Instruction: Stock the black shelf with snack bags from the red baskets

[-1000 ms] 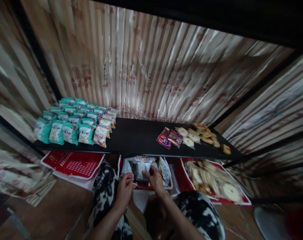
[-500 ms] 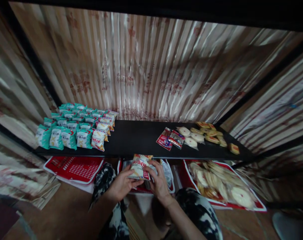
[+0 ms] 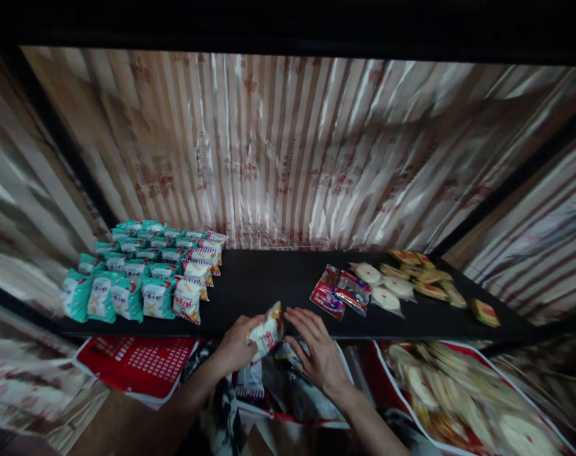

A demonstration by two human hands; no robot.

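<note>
Hands at the front of a black shelf (image 3: 257,282). The left hand (image 3: 238,347) grips a cream snack bag (image 3: 268,330), thumb and fingers closed on its side; the bag tilts, its upper end overlapping the shelf's front edge in view. The right hand (image 3: 320,354), also at the shelf's front, holds nothing visible; its fingers are extended and slightly spread just beside the bag, and whether they touch it cannot be told. On the shelf's left part stand rows of teal bags (image 3: 125,297), with a column of striped-edge cream bags (image 3: 188,297) along their right side. On the shelf's right part lie two red packets (image 3: 340,292), overlapping, then white round packs (image 3: 387,296) and yellow packs (image 3: 430,290). Below the shelf's front edge sit, from left to right, a red perforated basket (image 3: 143,367), a middle basket (image 3: 292,418) containing packets, partly hidden by the hands, and a right basket (image 3: 387,378) filled with wrapped flat rounds (image 3: 452,386).
</note>
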